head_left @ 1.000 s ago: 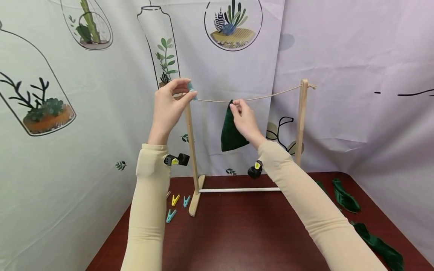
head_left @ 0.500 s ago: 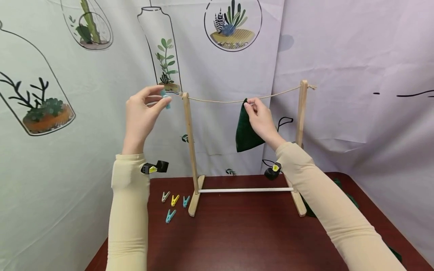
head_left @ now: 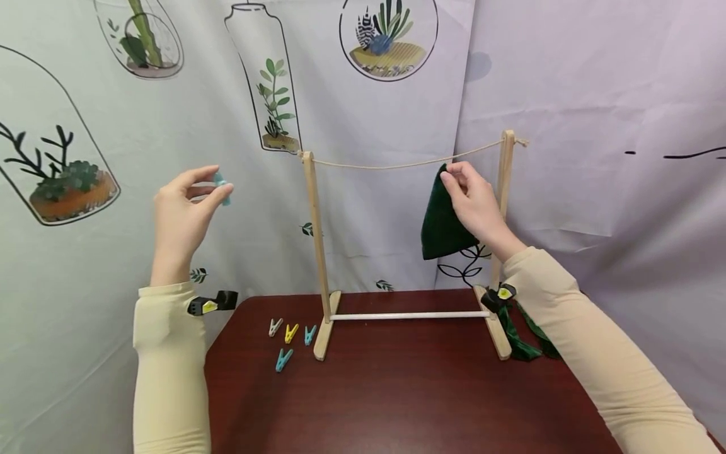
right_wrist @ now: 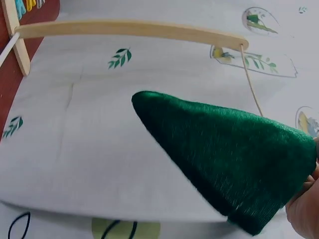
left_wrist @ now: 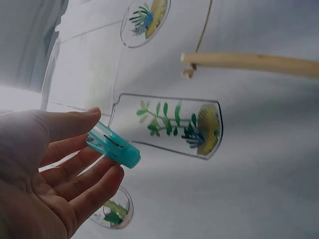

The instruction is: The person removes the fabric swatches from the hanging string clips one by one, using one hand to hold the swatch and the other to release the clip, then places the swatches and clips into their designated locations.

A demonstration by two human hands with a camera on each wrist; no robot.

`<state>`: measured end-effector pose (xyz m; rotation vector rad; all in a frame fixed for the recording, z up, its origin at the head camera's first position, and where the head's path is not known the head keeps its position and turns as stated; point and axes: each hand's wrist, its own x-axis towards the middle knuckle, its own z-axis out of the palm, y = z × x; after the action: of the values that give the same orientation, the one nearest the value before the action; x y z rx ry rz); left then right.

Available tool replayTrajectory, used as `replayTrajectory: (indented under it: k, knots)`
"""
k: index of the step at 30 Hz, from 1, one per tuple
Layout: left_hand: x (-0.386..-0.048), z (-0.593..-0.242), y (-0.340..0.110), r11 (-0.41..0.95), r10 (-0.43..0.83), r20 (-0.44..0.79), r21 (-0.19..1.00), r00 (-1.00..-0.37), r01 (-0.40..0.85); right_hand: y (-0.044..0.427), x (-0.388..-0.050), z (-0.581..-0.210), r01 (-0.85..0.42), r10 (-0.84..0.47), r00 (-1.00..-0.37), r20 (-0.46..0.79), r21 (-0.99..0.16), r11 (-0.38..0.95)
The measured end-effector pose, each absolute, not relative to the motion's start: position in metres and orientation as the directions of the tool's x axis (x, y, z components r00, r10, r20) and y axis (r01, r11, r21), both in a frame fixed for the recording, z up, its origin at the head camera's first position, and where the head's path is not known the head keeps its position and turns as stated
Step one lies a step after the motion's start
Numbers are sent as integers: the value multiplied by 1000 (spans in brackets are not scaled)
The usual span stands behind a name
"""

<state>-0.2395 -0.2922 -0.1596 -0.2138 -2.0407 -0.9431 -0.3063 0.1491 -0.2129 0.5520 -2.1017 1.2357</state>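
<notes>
Out to the left of the wooden stand (head_left: 316,239), my left hand (head_left: 180,217) pinches a light-blue clothespin (left_wrist: 113,145) between thumb and fingers. My right hand (head_left: 478,205) pinches the top corner of a dark green velvety cloth (head_left: 443,221), which hangs down in a triangular shape. That corner is close to the cord (head_left: 386,167) strung between the stand's two posts; whether it touches the cord I cannot tell. In the right wrist view the green cloth (right_wrist: 219,154) fills much of the picture, and only part of the hand shows at the right edge.
On the dark red table (head_left: 368,391), a white clothespin (head_left: 275,327), a yellow one (head_left: 291,333) and two blue clothespins (head_left: 283,360) lie left of the stand. More green cloth (head_left: 522,343) lies by its right foot, partly behind my right sleeve. A patterned curtain hangs behind.
My left hand has moved left and down, away from the cord, still pinching the clothespin. My right hand has carried the green cloth rightward along the cord toward the right post.
</notes>
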Motion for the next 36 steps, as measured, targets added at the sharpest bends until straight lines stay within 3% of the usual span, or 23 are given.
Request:
replayTrajectory:
  k: [11, 21, 30, 36]
  knots:
    - [-232, -190, -323, 775, -184, 696, 537, -694, 333, 199, -287, -226, -617, 26, -658, 753, -558, 555]
    - [-233, -226, -338, 814, -119, 613, 510, -781, 277, 244, -258, -252, -476, -38, -789, 613, -571, 669]
    - [-235, -254, -347, 845, -100, 537, 490, -838, 213, 276, -238, -274, -383, -30, -848, 529, -572, 726]
    - [-235, -277, -352, 856, -99, 485, 487, -869, 174, 289, -229, -286, -381, -67, -847, 527, -515, 768]
